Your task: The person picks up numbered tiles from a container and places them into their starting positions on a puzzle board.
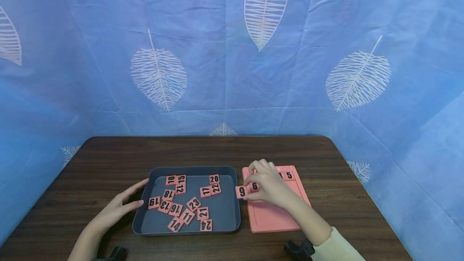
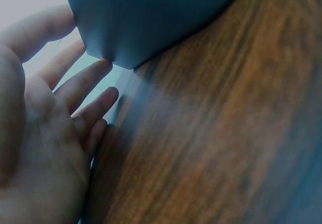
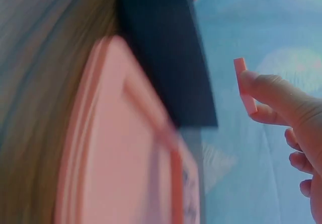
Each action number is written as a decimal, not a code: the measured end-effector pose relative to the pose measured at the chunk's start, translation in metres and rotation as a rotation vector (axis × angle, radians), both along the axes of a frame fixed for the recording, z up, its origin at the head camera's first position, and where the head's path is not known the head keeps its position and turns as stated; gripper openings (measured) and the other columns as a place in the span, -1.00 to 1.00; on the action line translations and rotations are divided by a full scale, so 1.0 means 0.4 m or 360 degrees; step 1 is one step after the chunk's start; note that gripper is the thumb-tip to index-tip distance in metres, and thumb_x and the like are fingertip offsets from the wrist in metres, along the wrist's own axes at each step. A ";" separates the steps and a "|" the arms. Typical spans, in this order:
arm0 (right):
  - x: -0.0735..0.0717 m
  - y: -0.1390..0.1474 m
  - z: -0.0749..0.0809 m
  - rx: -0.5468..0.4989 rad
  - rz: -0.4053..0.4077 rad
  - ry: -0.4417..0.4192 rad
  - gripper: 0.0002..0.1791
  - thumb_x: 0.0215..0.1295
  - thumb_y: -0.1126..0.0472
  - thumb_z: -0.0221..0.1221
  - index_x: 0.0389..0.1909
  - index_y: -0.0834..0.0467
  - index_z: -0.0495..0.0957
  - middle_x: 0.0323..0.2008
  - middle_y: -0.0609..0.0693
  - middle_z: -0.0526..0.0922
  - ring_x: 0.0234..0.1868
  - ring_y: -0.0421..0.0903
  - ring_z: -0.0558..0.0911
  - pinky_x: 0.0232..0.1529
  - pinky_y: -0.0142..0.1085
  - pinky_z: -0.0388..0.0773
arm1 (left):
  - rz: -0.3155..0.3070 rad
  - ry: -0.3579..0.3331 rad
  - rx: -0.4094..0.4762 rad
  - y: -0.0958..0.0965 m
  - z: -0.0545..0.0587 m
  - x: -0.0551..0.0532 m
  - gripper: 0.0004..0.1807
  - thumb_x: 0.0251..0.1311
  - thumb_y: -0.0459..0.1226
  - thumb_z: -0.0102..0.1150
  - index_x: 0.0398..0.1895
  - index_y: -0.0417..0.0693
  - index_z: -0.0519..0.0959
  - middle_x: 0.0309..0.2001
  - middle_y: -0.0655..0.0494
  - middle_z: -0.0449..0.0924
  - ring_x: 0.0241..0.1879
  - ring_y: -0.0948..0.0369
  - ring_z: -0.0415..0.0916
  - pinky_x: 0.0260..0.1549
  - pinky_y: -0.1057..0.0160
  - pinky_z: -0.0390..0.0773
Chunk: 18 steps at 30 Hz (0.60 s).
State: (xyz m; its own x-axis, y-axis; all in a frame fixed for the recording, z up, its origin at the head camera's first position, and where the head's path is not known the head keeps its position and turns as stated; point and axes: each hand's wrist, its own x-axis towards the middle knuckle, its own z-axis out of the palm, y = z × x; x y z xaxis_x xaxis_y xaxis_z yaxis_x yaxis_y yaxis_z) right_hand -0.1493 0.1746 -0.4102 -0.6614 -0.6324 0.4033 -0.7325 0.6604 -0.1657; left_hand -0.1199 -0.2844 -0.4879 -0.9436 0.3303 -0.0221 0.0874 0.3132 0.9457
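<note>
My right hand (image 1: pixel 268 184) pinches a pink number tile (image 3: pixel 245 85) between thumb and fingers. In the head view this tile reads 9, held between the tray's right rim and the left edge of the pink board (image 1: pixel 273 216). A tile reading 6 (image 1: pixel 255 187) shows beside it, between the fingers; my hand hides much of the board's upper part. At the left end of the dark grey tray (image 1: pixel 224 216), my left hand (image 1: pixel 116 208) rests with extended fingers against the wall and the thumb at the rim. Several number tiles (image 1: pixel 175 209) lie scattered in the tray.
A tile reading 5 (image 1: pixel 288 175) sits in the board's top row, with another partly hidden beside it. Tray and board stand side by side on a dark wooden table (image 1: pixel 348 212). A blue curtain (image 1: pixel 217 71) with white leaves hangs behind the table.
</note>
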 end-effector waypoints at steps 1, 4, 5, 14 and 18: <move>-0.002 0.017 -0.005 -0.0010 -0.0002 0.0017 -0.73 -0.24 -0.02 0.55 -0.49 -0.08 0.70 -0.29 -0.21 0.30 -0.23 -0.17 0.24 -0.23 -0.20 0.14 | -0.0004 0.0000 -0.0004 0.000 0.000 0.000 -0.33 0.40 -0.25 0.01 0.50 -0.11 0.04 0.46 -0.29 -0.09 0.37 -0.34 -0.19 0.09 -0.40 0.16; -0.008 0.070 -0.019 -0.0018 -0.0020 0.0083 -0.73 -0.27 0.01 0.56 -0.50 -0.07 0.70 -0.31 -0.20 0.29 -0.25 -0.17 0.23 -0.27 -0.20 0.13 | -0.0015 0.0003 0.0002 -0.001 -0.001 -0.001 -0.33 0.40 -0.26 0.00 0.50 -0.12 0.04 0.46 -0.29 -0.10 0.37 -0.35 -0.19 0.09 -0.39 0.18; -0.009 0.087 -0.024 -0.0013 -0.0032 0.0106 -0.73 -0.27 0.01 0.56 -0.50 -0.06 0.71 -0.32 -0.20 0.29 -0.26 -0.17 0.23 -0.28 -0.21 0.12 | -0.0016 0.0004 0.0005 -0.001 -0.002 0.000 -0.33 0.40 -0.26 0.00 0.50 -0.12 0.04 0.45 -0.29 -0.09 0.37 -0.35 -0.18 0.08 -0.38 0.20; -0.026 0.219 -0.047 0.0088 -0.0176 0.0174 -0.70 -0.27 -0.02 0.55 -0.48 -0.01 0.74 -0.32 -0.16 0.32 -0.27 -0.12 0.26 -0.28 -0.18 0.13 | -0.0013 -0.0002 0.0004 -0.001 0.002 0.000 -0.32 0.39 -0.26 0.01 0.50 -0.13 0.04 0.45 -0.29 -0.10 0.37 -0.36 -0.18 0.08 -0.38 0.20; -0.034 0.257 -0.051 0.0155 -0.0246 0.0104 -0.69 -0.23 -0.03 0.53 -0.43 0.00 0.75 -0.31 -0.14 0.34 -0.25 -0.10 0.27 -0.26 -0.15 0.14 | -0.0015 -0.0022 -0.0003 -0.002 0.005 -0.002 -0.32 0.40 -0.24 0.01 0.50 -0.11 0.03 0.46 -0.30 -0.12 0.37 -0.34 -0.19 0.09 -0.37 0.20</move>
State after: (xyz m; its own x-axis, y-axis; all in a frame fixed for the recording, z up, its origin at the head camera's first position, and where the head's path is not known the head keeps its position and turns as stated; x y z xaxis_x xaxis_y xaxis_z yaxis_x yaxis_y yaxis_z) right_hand -0.1628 0.2773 -0.4308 -0.7282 -0.5632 0.3906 -0.6279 0.7766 -0.0508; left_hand -0.1207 -0.2851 -0.4860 -0.9401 0.3391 -0.0357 0.0774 0.3143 0.9462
